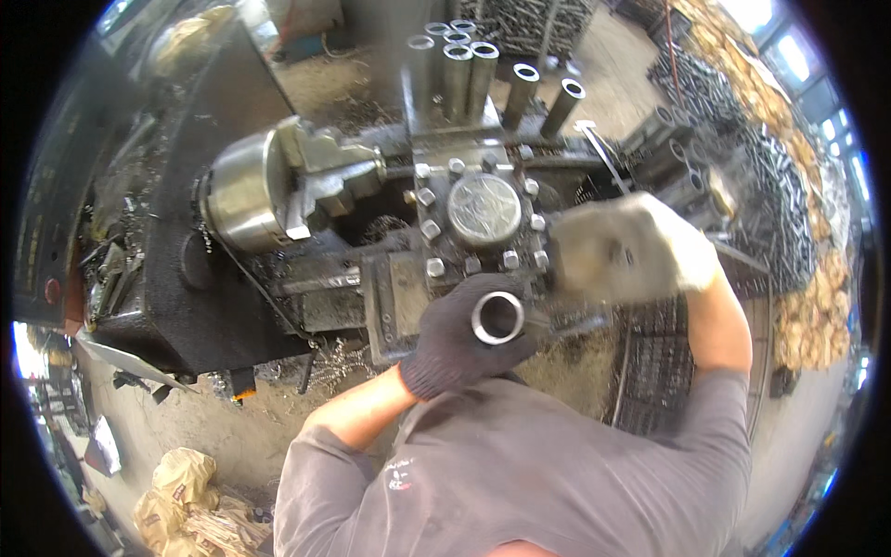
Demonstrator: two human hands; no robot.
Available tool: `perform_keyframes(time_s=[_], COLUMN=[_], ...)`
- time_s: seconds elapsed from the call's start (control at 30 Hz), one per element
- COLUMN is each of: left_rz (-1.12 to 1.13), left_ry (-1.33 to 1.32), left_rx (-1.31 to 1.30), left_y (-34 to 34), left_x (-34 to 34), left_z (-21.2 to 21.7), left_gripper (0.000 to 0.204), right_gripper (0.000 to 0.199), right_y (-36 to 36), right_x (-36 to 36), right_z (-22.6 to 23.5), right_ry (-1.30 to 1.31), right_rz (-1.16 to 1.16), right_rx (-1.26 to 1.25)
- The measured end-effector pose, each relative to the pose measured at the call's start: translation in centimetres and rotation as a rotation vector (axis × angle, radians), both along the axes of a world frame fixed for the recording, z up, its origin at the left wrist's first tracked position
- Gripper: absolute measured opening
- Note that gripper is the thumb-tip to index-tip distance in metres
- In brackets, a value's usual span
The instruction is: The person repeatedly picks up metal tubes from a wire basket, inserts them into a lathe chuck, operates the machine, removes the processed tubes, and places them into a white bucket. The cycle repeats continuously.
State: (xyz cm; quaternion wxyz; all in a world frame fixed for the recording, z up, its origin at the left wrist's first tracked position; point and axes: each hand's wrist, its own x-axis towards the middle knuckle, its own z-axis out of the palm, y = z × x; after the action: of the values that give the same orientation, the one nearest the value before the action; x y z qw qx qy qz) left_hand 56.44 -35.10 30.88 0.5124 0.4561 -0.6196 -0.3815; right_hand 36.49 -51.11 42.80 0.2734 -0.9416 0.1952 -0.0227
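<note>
My left hand (445, 339), in a dark knitted glove, is closed around a short metal tube (498, 296). The tube's bright round end faces up, close to the front of the lathe's tool post (485, 210). To the right of that post is my right hand (685, 243) in a pale glove, smeared by motion. It is at the edge of a blurred brownish-grey flat shape (603, 255) whose kind I cannot make out. The fingers there are not clear. On the left, the lathe chuck (249, 193) has its stepped jaws pointing toward the tool post.
Several metal tubes (522, 93) stand upright behind the tool post. More tubes (682, 176) lie at the right, near a heap of dark metal pieces (789, 204). Metal shavings (334, 367) hang below the lathe bed. A tan sack (181, 483) lies on the floor, lower left.
</note>
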Motion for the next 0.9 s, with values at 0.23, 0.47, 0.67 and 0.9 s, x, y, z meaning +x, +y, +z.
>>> perform_keyframes(time_s=[0.23, 0.47, 0.67, 0.9], left_rz=[0.369, 1.074, 1.712, 1.613], left_ry=[0.521, 0.534, 0.948, 1.198], left_rx=[-0.306, 0.344, 0.155, 0.194], left_y=[-0.4, 13.6, 28.6, 33.2], left_x=[4.5, 13.9, 20.8, 25.6], left_z=[4.3, -11.5, -23.3, -22.4], left_gripper=[0.092, 0.028, 0.036, 0.058], right_gripper=[0.052, 0.041, 0.041, 0.054], right_y=[-2.5, -15.4, -16.3, -16.5], right_x=[6.9, 17.1, 17.4, 19.3], right_z=[0.9, -8.7, -17.0, -16.8], right_ry=[-0.255, 0.363, 0.149, 0.271], right_rz=[0.103, 0.006, 0.170, 0.187], right_rx=[-0.174, -0.440, -0.136, -0.136])
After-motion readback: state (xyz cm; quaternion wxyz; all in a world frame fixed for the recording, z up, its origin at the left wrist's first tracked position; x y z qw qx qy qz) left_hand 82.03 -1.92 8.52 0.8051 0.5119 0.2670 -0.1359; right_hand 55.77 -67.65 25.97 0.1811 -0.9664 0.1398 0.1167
